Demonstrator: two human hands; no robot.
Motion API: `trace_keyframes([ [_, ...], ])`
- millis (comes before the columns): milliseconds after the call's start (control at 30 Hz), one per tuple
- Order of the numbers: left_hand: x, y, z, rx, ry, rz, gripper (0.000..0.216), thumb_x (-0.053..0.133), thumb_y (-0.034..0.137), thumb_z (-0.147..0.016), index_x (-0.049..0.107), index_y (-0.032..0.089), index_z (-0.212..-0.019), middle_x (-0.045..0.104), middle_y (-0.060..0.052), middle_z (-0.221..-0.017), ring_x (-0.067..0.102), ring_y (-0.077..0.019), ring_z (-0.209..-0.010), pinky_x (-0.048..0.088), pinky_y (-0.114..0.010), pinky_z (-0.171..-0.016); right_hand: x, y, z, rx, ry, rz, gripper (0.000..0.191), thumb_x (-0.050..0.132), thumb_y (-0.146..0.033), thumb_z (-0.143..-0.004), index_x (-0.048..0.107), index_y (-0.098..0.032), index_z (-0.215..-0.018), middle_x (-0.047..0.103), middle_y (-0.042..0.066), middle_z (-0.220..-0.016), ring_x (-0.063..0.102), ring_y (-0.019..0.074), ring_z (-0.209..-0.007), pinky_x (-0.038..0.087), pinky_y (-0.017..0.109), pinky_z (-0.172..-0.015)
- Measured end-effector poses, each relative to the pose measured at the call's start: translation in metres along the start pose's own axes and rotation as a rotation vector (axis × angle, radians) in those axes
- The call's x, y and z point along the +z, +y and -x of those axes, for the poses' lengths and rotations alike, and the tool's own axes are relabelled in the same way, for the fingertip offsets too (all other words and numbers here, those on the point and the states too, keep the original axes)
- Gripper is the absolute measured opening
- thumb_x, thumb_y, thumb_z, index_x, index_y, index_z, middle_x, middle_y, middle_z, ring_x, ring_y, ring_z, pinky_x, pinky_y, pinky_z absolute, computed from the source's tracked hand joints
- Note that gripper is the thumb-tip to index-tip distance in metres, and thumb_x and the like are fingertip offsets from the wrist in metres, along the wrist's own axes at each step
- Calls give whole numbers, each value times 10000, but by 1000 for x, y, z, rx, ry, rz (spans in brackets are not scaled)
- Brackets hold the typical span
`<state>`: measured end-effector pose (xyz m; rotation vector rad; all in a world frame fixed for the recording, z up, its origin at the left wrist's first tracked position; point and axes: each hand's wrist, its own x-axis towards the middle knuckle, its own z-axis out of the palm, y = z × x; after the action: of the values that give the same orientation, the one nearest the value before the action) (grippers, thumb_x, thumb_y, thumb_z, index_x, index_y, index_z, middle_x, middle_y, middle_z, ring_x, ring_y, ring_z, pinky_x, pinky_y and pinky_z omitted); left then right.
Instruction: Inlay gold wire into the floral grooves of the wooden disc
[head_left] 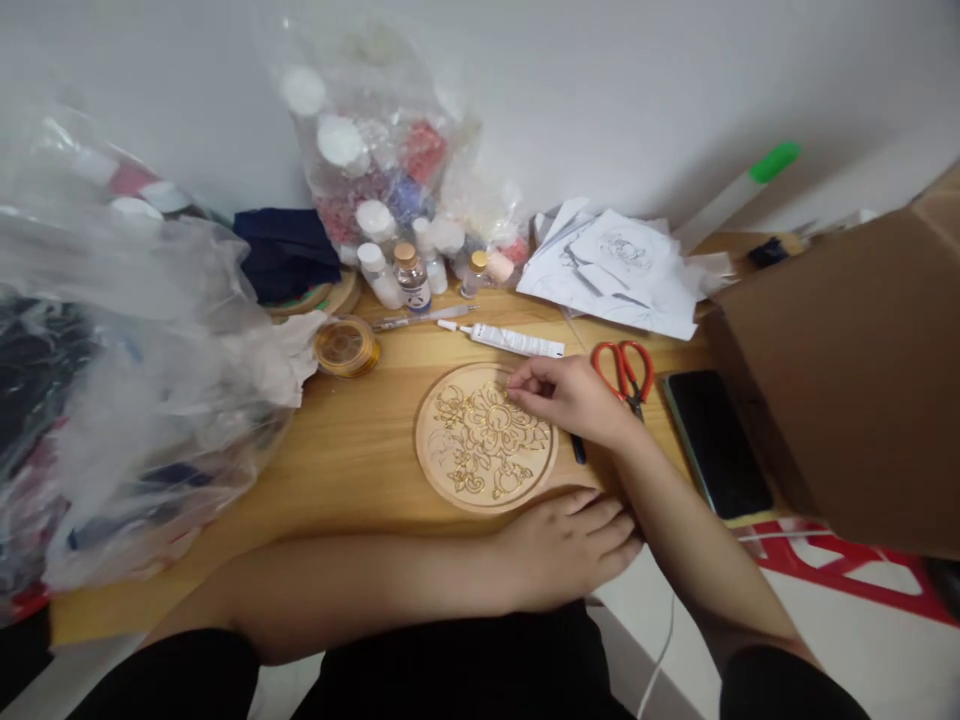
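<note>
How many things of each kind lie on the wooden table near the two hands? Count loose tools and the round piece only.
Round wooden plaque with gold flower pattern: 1
Red-handled scissors: 1
White glue tube: 1
Black smartphone: 1
Gold wire spool: 1
Slim silver tool: 1
Dark thin stick: 1
Total: 7

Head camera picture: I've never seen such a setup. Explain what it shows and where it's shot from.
There is no machine here: a person wears one camera on the head, looking forward and down at their own two bare hands. The right hand pinches its fingertips together on a round wooden disc with a gold flower pattern; whether it holds anything is too small to tell. The left hand rests flat and open at the table edge, next to the disc. Around lie a white tube, red scissors, a dark phone, a spool of gold wire, small bottles, sketched papers, plastic bags and a cardboard box.
</note>
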<state>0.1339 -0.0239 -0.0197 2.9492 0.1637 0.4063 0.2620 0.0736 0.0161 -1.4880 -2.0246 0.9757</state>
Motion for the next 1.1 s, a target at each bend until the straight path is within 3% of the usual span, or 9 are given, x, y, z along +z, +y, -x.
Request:
trace_keyframes([
  [167,-2,2,-2,6,-9,-40,382,427,198,-961,520,145,-1327,549,-61,-1366,455,-205,-1303,314,-346,-1088,0,-3,-1,-43,-17,79,43,624,-122,-773,651,-151,-758,572,-42,-565,490,81,-522,325,211,-574],
  [333,-10,7,-1,24,3,-178,346,425,193,-968,556,171,-1288,553,-59,-1364,485,-200,-1281,322,-334,-1069,-7,-7,4,-58,11,152,117,588,-224,-830,679,-159,-796,599,-24,-598,501,93,-545,314,218,-572],
  [433,-17,13,1,-127,23,-289,375,445,271,-974,532,146,-1317,515,-84,-1414,446,-227,-1328,251,-359,-1119,-19,-4,7,19,103,227,201,536,-292,-867,681,-156,-839,621,1,-633,516,113,-577,325,231,-582],
  [533,-22,19,7,-378,-1,-323,686,445,575,-928,450,59,-1380,424,-181,-1471,374,-297,-1382,190,-405,-1142,-34,1,10,158,216,328,265,475,-326,-891,658,-145,-829,653,58,-717,548,153,-648,335,258,-599],
  [600,-23,22,14,-454,-61,-322,850,366,696,-893,417,13,-1396,386,-212,-1487,335,-315,-1401,153,-411,-1154,-42,4,15,245,229,391,268,491,-349,-873,635,-153,-762,648,80,-711,553,180,-654,326,274,-584],
  [767,-24,25,42,-383,-151,-383,869,293,720,-896,431,21,-1394,399,-199,-1482,282,-294,-1430,88,-405,-1175,-35,-6,33,310,90,493,102,631,-221,-743,617,-148,-813,653,112,-732,581,228,-667,305,289,-560],
  [967,-36,21,76,-236,-144,-406,791,395,685,-891,420,88,-1410,459,-185,-1444,378,-296,-1378,160,-425,-1150,-14,-18,52,289,-7,507,289,472,-81,-795,599,-109,-1054,666,140,-761,599,240,-648,338,313,-562],
  [1067,-42,20,88,-200,-124,-394,702,446,648,-894,465,141,-1379,518,-152,-1399,436,-289,-1336,197,-423,-1133,-30,-18,63,176,-3,319,228,491,-151,-842,622,-178,-1027,656,64,-774,598,186,-667,420,307,-618],
  [1100,-43,21,89,-201,-113,-397,665,459,621,-903,476,148,-1370,528,-143,-1391,457,-285,-1318,202,-424,-1131,-39,-20,66,96,51,121,184,519,-192,-847,639,-190,-987,644,47,-764,590,170,-657,439,302,-617],
])
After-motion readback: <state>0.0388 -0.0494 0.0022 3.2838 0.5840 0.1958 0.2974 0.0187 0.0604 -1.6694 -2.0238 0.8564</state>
